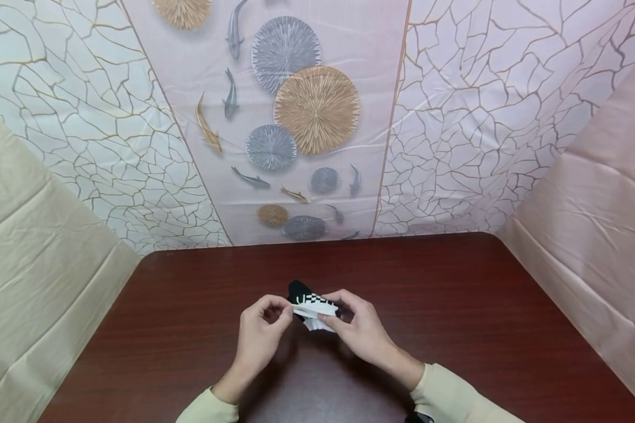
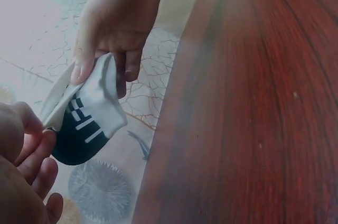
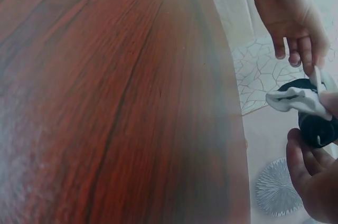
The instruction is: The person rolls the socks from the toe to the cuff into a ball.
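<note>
A small black-and-white sock [image 1: 309, 310], folded or rolled up, is held above the table between both hands. Checks and stripes mark its black part [image 2: 78, 142], beside a white cuff [image 2: 105, 100]. My left hand [image 1: 257, 335] pinches the edge of the white fabric between thumb and forefinger. From the other side, my right hand [image 1: 367, 332] grips the bundle, its thumb on the white cloth and its fingers behind. In the right wrist view a rolled black end [image 3: 317, 129] shows under the white flap [image 3: 296, 100]. Whether one sock or two are bundled, I cannot tell.
A dark red-brown wooden table [image 1: 190, 294] lies beneath the hands. Behind it hangs a patterned cloth [image 1: 317, 111] with fish and round motifs. Plain beige cloth drapes [image 1: 42, 252] stand along both sides.
</note>
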### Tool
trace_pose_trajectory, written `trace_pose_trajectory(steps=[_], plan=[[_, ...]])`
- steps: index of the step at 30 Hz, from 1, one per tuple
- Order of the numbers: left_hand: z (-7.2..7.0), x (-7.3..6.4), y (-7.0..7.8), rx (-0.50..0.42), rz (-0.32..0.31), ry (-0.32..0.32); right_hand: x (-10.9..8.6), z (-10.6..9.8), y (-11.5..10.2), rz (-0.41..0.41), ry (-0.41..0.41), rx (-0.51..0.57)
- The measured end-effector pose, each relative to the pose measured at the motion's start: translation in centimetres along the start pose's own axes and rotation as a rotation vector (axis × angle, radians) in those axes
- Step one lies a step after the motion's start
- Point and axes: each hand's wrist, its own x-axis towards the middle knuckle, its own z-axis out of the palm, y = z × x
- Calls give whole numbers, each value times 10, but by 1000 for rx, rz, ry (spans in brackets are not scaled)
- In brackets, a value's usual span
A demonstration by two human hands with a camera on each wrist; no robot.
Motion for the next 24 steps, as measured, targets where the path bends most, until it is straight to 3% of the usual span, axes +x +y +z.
trace_pose_trajectory(steps=[2,6,9,13,16,24], plan=[[-1,0,11,-36,-54,5,1,0,-1,4,22,14],[0,0,14,-101,-108,8,2,1,-1,18,62,44],[2,-2,6,-165,-77,5,3,3,0,21,93,59],[4,-4,8,-230,-12,-33,5,5,1,21,136,39],[6,-5,9,-271,-3,-72,5,5,2,8,156,25],[12,-3,13,-397,-140,-173,9,3,2,-18,180,24]])
